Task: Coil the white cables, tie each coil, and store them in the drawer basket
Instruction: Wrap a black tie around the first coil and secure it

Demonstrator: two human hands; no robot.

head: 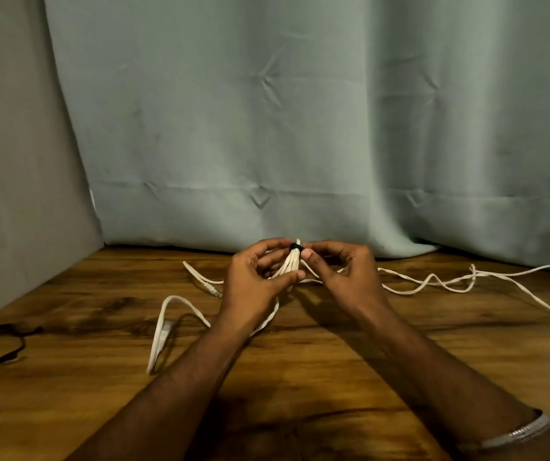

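A bundle of white cable loops (291, 266) stands between my two hands above the wooden table, pinched together at its top by a small black tie (295, 246). My left hand (256, 284) grips the bundle from the left, thumb against its lower part. From the right, the fingertips of my right hand (339, 272) hold it at the tie. Loose loops of this cable (167, 324) trail down to the left on the table. A second white cable (450, 281) lies uncoiled across the table to the right. No drawer basket is in view.
A thin black cord or tie (14, 347) lies on the wooden table (300, 377) at the far left. A grey-green curtain (300, 111) hangs along the back edge and a grey panel (17, 161) closes the left side. A bracelet (516, 432) is on my right wrist.
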